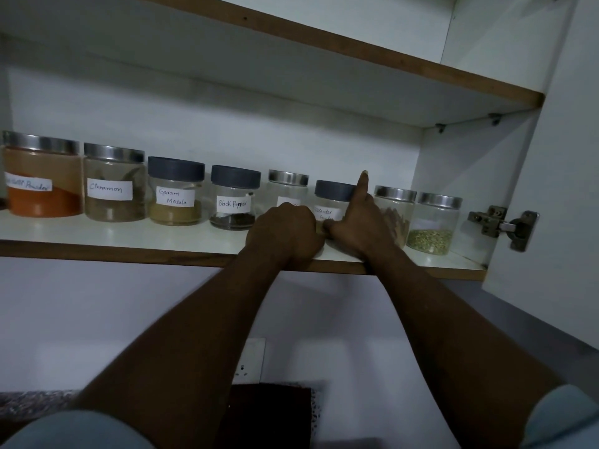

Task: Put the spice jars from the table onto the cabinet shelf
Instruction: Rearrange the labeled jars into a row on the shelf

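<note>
**Coriander jar is on the shelf: square it up, don't shove**

Coriander jar, dark lid, stands upright on the cabinet shelf, sixth in the row, just past centre frame toward 2 o'clock. Placement looks done; my read is the step in hand is final alignment.

- Right hand is at the jar's 4 o'clock. Its index finger lies straight up along the lid's 3 o'clock side and the thumb reaches across the jar's foot toward 9 o'clock. That reads as spread and touching, not wrapped. The other fingers are hidden.
- Left hand is at the jar's 8 o'clock with its fingers curled, knuckles to camera. It covers the lower half of the steel-lid jar. Can't tell if it grips anything.

How to do it well:
- Slide the jar on its base; don't push at the lid, which would tip it.
- Neighbours are tight: the steel-lid jar at 9 o'clock and another steel-lid jar at 3 o'clock, partly behind the right hand. Move slowly to avoid knocking either.
- Turn the label to 6 o'clock to match Black Pepper and Garam Masala.
- Pull both hands straight back toward 6 o'clock, clear of the lids.

The table is not in view, so I can't say whether jars remain there.
</note>
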`<state>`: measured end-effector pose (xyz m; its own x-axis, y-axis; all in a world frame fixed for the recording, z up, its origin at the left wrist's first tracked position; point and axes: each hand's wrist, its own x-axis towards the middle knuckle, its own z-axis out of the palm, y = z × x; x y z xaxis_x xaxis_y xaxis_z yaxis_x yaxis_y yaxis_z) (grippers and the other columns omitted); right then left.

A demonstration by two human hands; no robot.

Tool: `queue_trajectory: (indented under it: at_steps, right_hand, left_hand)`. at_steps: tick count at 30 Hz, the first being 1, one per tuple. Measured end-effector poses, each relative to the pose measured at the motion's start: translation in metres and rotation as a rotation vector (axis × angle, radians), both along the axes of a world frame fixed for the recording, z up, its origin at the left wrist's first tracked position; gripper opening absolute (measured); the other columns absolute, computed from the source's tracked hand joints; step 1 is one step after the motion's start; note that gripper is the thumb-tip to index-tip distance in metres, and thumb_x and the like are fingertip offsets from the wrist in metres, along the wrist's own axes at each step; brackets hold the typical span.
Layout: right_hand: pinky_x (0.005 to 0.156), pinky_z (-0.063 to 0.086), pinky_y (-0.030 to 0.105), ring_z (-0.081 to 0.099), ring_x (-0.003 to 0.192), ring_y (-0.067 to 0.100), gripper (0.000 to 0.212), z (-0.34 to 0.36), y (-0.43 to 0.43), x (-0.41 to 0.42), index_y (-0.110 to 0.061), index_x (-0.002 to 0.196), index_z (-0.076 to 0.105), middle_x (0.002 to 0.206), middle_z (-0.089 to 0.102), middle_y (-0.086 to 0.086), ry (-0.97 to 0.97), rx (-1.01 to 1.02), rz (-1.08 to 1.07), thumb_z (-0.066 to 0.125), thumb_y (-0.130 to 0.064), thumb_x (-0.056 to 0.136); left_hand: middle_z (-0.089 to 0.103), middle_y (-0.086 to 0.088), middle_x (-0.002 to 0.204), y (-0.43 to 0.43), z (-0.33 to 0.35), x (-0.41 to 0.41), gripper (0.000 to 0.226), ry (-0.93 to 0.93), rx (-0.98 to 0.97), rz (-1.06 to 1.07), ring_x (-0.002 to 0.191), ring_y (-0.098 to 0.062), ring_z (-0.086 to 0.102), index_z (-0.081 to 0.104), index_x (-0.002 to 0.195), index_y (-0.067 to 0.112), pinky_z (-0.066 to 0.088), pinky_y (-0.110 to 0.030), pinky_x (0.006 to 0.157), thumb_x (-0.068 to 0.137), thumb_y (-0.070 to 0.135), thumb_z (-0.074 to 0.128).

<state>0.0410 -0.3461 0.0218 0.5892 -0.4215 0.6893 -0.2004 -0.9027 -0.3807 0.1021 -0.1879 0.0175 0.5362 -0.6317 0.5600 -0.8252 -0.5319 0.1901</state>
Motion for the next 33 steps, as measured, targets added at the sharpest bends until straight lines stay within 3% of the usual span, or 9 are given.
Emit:
queue_trajectory:
  at_steps: [4,8,12,14,19,33]
  right_hand:
    - [0.099,0.051,0.046,0.056,0.122,0.033,0.141,0.000,0.002,-0.001,-0.014,0.160,-0.016,0.145,0.047,0.017,0.023,0.019,-0.003,0.085,-0.056,0.070]
    - [0.097,0.053,0.048,0.059,0.118,0.031,0.137,-0.003,0.002,0.002,-0.013,0.159,-0.015,0.139,0.053,0.015,0.073,0.005,-0.002,0.086,-0.048,0.072]
    - [0.083,0.053,0.034,0.062,0.101,0.022,0.132,-0.004,-0.003,0.001,-0.010,0.159,-0.014,0.129,0.062,0.011,0.060,0.051,0.025,0.083,-0.038,0.074]
    - [0.077,0.048,0.030,0.061,0.095,0.019,0.133,-0.004,-0.004,0.001,-0.009,0.159,-0.014,0.127,0.064,0.009,0.053,0.058,0.018,0.083,-0.042,0.074]
    - [0.085,0.046,0.031,0.062,0.114,0.028,0.139,-0.006,-0.005,0.004,-0.009,0.159,-0.015,0.138,0.060,0.011,0.097,0.080,-0.015,0.085,-0.053,0.073]
    - [0.077,0.040,0.028,0.062,0.115,0.030,0.125,-0.005,-0.009,0.004,-0.006,0.160,-0.007,0.133,0.062,0.011,0.121,0.128,0.017,0.080,-0.046,0.079]
  left_hand:
    - [0.073,-0.004,0.098,0.000,-0.001,0.002,0.031,0.015,-0.003,-0.003,0.090,-0.024,0.067,0.076,0.102,0.019,0.059,-0.042,0.084,0.088,0.043,0.062]
    - [0.073,-0.004,0.096,-0.001,-0.004,0.005,0.032,0.016,0.005,0.007,0.088,-0.023,0.067,0.076,0.102,0.019,0.059,-0.041,0.083,0.089,0.045,0.062]
    - [0.072,-0.001,0.089,-0.003,-0.004,0.005,0.030,0.019,0.008,0.005,0.083,-0.020,0.067,0.076,0.098,0.021,0.059,-0.040,0.080,0.087,0.046,0.062]
    - [0.073,0.000,0.088,-0.004,-0.004,0.005,0.030,0.013,0.004,0.002,0.081,-0.020,0.066,0.077,0.096,0.021,0.059,-0.038,0.078,0.087,0.045,0.062]
    - [0.073,0.000,0.089,-0.004,-0.004,0.007,0.028,0.008,0.005,0.003,0.082,-0.020,0.066,0.077,0.095,0.022,0.058,-0.036,0.077,0.086,0.046,0.064]
    - [0.073,0.000,0.085,-0.003,-0.004,0.008,0.033,-0.025,0.001,-0.017,0.077,-0.017,0.063,0.078,0.091,0.022,0.048,-0.029,0.068,0.089,0.051,0.063]
